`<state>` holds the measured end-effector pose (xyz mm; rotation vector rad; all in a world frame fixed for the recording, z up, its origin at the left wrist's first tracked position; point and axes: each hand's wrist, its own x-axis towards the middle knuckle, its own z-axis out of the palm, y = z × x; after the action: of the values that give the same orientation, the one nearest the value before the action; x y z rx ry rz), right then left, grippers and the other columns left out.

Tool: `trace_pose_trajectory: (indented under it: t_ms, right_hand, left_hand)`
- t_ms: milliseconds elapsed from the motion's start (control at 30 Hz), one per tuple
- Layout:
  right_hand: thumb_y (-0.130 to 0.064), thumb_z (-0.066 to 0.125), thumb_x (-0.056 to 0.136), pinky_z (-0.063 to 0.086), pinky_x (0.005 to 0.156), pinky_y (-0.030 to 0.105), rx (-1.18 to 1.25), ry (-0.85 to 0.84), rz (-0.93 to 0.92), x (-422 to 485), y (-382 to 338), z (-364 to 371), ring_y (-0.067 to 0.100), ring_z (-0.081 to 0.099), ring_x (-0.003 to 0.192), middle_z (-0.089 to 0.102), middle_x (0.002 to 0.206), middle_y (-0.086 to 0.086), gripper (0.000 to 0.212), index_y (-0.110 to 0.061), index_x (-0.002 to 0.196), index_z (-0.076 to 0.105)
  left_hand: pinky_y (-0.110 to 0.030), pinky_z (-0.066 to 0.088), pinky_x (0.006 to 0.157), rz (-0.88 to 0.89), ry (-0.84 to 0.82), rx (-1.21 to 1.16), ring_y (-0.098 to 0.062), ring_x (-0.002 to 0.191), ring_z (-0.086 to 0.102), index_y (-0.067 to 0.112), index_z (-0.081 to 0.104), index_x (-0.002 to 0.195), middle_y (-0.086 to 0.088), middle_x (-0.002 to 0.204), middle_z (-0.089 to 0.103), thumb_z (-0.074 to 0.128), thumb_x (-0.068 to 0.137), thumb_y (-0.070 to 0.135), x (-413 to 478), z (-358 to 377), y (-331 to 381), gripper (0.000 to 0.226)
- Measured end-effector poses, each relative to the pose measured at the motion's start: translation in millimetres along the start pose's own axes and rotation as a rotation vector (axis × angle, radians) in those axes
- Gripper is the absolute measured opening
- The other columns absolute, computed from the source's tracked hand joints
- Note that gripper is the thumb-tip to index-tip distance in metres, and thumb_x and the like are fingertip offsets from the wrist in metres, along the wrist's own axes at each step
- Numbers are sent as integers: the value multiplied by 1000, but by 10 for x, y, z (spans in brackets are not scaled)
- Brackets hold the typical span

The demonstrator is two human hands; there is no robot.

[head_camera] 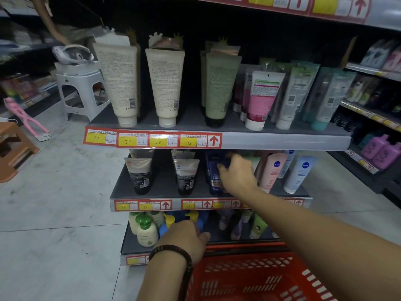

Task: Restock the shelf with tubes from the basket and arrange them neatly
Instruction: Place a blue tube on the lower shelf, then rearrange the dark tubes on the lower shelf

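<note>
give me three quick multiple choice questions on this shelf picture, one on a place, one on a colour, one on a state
1. On which shelf is the dark blue Nivea tube?
A) the top one
B) the middle shelf
C) the lowest one

2. What colour is the basket?
A) red
B) grey
C) yellow

3. What is the right grip doing?
A) hanging free
B) holding the dark blue Nivea tube
C) pressing flat on a price tag

Answers:
1 B, one stocked shelf shows above it and one below.
2 A, its lattice wall is plainly red.
3 B, its fingers curl round the tube's upper part.
</note>
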<state>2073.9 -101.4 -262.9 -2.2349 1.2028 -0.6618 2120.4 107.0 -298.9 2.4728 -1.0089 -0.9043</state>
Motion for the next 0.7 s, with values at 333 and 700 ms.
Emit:
trace_pose_trajectory:
  t_ms: [333, 700]
  right_hand:
    - [-32, 68, 107, 65, 89, 41, 127, -119, -135, -241, -238, 365, 20, 76, 92, 77, 100, 2, 43, -38, 148, 55]
    - [-28, 52, 116, 66, 63, 43, 281, -142, -233, -300, -332, 511, 15, 75, 61, 72, 82, 0, 15, -32, 106, 62]
  left_hand:
    - [-37, 58, 100, 5, 21, -3, -25, 110, 71, 20, 72, 117, -2, 117, 74, 60, 107, 54, -22, -16, -64, 38]
    - [-42, 58, 103, -75, 113, -75, -25, 111, 71, 28, 65, 122, 0, 121, 72, 62, 100, 61, 8, -47, -297, 40]
